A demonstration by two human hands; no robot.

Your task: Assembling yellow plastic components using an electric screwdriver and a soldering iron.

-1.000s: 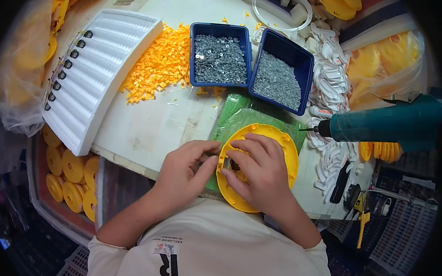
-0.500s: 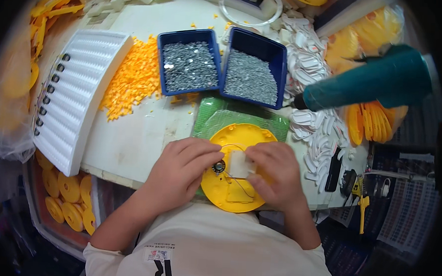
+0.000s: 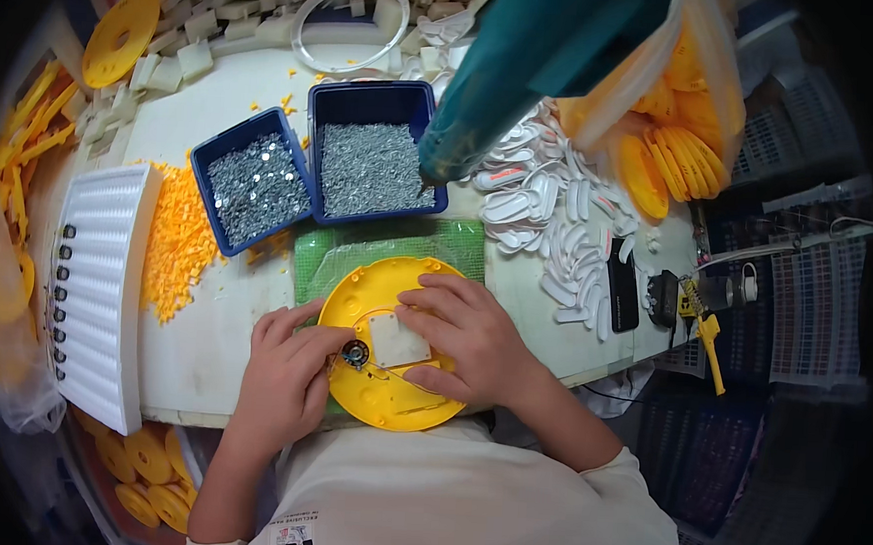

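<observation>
A yellow plastic disc-shaped housing (image 3: 400, 409) lies in front of me on a green wrapped pad. A white square box (image 3: 399, 341) sits at its middle, with thin wires around it. Left of the box is a small round black speaker (image 3: 355, 353) with a silvery centre. At the disc's left rim my left hand (image 3: 288, 373) is closed about the speaker, fingertips at its edge. My right hand (image 3: 472, 339) spans the box's right side, index finger by its upper edge and thumb by its lower edge, closed on it.
Beyond the green pad (image 3: 457, 249) stand two blue bins, a smaller (image 3: 223, 230) and a larger one (image 3: 375, 215), of small metal parts. A teal power screwdriver (image 3: 526, 70) hangs overhead. White curved pieces (image 3: 557, 229) lie right; a white foam tray (image 3: 105, 295) and orange bits (image 3: 176, 249) lie left.
My view has shifted right, so bench things appear further left. The right hand has spread its fingers more along the box's side. My left hand stays at the speaker. The screwdriver appears nearer.
</observation>
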